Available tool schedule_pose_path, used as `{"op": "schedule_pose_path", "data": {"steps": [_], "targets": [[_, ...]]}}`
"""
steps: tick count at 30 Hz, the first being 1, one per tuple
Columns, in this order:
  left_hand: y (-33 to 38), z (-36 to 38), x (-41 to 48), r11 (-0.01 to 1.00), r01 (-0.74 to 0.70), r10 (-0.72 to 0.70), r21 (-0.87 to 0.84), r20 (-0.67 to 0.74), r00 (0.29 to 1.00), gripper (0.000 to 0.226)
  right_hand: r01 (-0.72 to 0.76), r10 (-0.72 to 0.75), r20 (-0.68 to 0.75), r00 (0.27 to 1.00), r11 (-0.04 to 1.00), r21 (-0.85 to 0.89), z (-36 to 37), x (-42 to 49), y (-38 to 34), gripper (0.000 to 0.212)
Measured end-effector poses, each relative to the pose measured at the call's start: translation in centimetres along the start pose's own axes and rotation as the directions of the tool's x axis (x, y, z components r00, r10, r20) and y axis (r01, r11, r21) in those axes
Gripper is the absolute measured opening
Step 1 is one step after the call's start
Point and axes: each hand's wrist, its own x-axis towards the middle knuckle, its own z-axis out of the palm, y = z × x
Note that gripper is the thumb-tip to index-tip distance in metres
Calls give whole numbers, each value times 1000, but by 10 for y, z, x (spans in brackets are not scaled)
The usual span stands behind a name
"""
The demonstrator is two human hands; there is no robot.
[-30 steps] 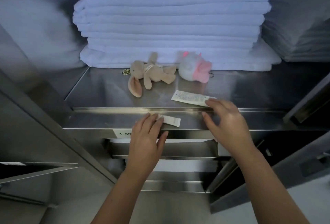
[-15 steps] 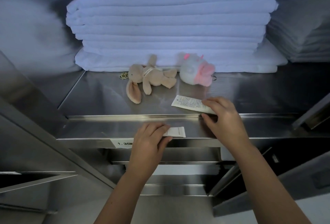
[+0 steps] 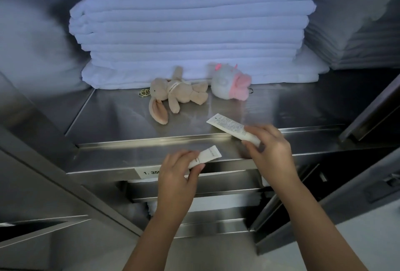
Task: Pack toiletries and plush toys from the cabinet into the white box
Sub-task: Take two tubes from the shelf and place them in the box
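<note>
The left hand (image 3: 176,176) pinches a small white tube (image 3: 208,155) between thumb and curled fingers, its flat crimped end jutting up and right of the knuckles over the steel shelf's (image 3: 119,123) front lip. The right hand (image 3: 270,151) grips a longer white tube (image 3: 229,128) covered in fine dark print, its crimped end pointing up-left from the fingers. Beyond both hands lie a beige long-eared bunny plush (image 3: 175,93) with a gold ring and a round white-and-pink plush (image 3: 227,84), just before stacked white towels (image 3: 194,32).
</note>
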Motion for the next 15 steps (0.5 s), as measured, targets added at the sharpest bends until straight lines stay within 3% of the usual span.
{"op": "schedule_pose_path", "data": {"steps": [9, 15], "targets": [[15, -19, -9, 957, 140, -120, -254, 92, 988, 21, -85, 87, -154, 984, 996, 19, -34, -40, -48, 29], [26, -23, -23, 890, 152, -67, -429, 205, 976, 33, -168, 148, -261, 954, 984, -55, -58, -82, -75, 25]]}}
